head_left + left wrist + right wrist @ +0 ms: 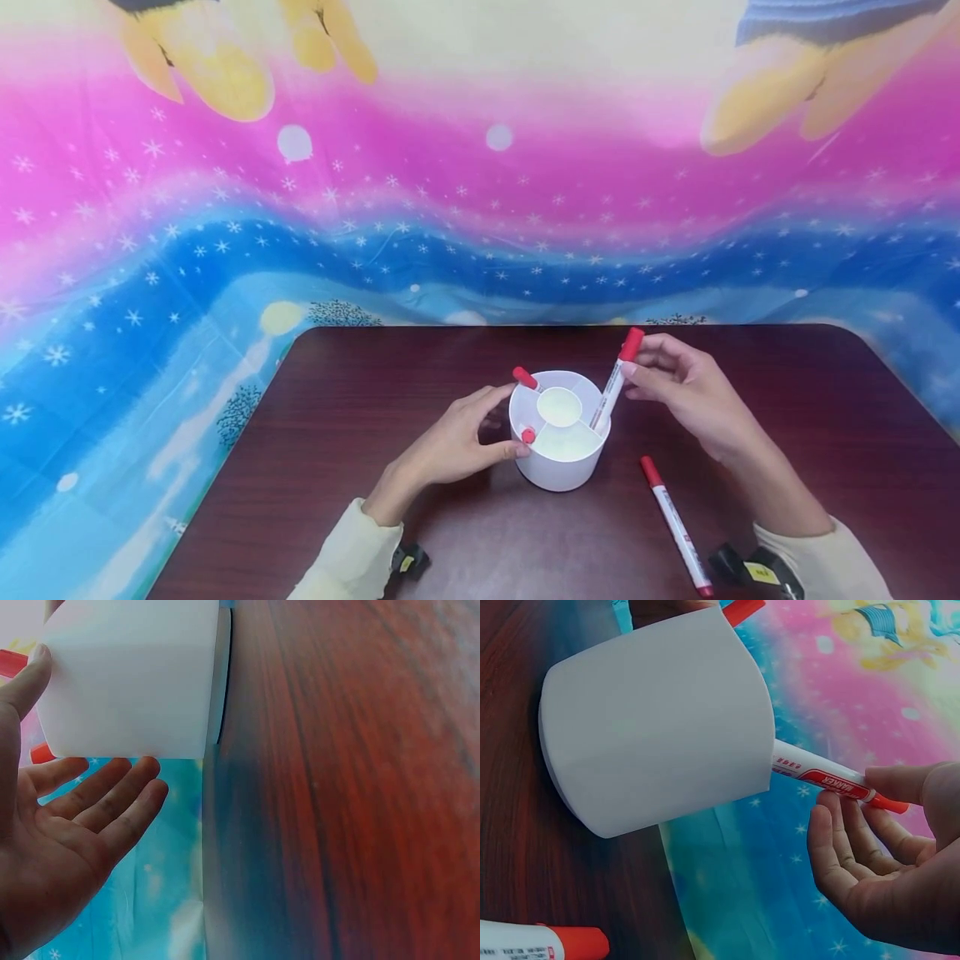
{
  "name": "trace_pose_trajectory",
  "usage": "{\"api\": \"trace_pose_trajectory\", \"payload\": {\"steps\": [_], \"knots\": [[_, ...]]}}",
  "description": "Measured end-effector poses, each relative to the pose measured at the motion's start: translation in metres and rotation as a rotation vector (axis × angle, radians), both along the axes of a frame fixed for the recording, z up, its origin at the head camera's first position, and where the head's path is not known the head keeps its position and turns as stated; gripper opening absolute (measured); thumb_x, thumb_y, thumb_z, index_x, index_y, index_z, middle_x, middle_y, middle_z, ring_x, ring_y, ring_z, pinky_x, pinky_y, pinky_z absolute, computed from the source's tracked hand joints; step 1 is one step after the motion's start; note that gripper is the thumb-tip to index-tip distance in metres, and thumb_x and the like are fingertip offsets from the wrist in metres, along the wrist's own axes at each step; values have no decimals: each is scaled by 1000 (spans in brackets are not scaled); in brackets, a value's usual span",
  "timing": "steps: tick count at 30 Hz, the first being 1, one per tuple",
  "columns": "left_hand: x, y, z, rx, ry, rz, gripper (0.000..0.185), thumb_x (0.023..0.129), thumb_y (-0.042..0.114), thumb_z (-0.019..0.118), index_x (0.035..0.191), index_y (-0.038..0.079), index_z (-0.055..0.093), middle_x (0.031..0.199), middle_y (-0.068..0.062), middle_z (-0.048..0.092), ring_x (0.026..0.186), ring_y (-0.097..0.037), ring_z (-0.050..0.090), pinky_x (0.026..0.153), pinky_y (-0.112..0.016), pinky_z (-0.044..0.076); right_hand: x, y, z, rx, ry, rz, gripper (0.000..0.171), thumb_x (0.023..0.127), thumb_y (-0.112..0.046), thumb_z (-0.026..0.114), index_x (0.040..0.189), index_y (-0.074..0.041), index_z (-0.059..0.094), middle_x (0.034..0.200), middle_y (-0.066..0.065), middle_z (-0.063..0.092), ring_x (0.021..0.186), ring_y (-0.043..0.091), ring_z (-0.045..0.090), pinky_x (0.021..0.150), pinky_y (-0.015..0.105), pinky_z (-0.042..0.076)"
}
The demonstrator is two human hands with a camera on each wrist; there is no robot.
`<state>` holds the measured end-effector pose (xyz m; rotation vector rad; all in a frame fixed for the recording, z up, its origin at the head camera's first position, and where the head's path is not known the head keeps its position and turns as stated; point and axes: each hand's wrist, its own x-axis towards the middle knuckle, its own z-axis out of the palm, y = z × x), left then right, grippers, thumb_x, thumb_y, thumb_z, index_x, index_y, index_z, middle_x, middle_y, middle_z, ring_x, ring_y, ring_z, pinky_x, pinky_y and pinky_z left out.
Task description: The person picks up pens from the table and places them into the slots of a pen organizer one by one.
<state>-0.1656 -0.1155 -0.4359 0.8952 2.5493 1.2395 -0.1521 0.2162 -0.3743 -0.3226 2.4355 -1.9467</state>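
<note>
A round white pen holder (561,475) with a central cup and several outer compartments stands on the table. My left hand (468,437) holds its left side, thumb at the front rim and fingers against the wall. My right hand (693,392) pinches a white marker (611,392) near its red cap between thumb and fingers. This marker leans to the right, its lower end inside the right compartment. Two more red-capped markers, a back one (525,378) and a front one (528,435), stick out on the left side, their bodies mostly hidden.
Another red-capped white marker (677,527) lies on the dark wood table (465,542), right of the holder and near my right wrist. Behind the table's far edge hangs a colourful printed cloth (450,192). Each wrist wears a black strap device.
</note>
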Motion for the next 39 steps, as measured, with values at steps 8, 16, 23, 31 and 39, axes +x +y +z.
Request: {"api": "trace_pose_trajectory", "payload": {"steps": [8,16,23,31,39], "knots": [[0,0,0,-14,-15,3,82,93,48,83,162,26,46,142,4,63,123,-17,69,105,-43,61,2,-3,-3,44,-15,-17,39,104,-12,71,136,6,57,108,-9,71,95,9,77,83,27,66],[0,0,-1,-6,-16,5,82,93,50,82,162,24,46,141,4,64,123,-17,69,105,-46,61,-1,-6,-9,34,-8,-14,39,104,-11,71,135,9,58,105,-9,73,93,8,77,83,29,66],[0,0,0,-7,-7,8,83,93,49,83,162,24,46,141,3,64,124,-19,70,105,-47,61,-3,-9,-12,35,1,-8,38,104,-10,71,134,9,60,103,-8,74,91,7,77,81,28,66],[-1,0,1,-10,-12,8,83,93,50,82,163,25,45,144,2,63,126,-21,69,107,-46,60,-3,-12,-14,85,2,2,36,105,-15,70,134,6,62,108,4,75,93,11,77,83,30,67],[0,-1,-1,-17,-9,5,82,93,49,82,163,26,45,147,3,62,123,-17,70,105,-41,61,-2,-7,-10,133,21,-6,36,107,-17,67,138,3,63,108,-8,75,94,10,77,83,28,66]]}}
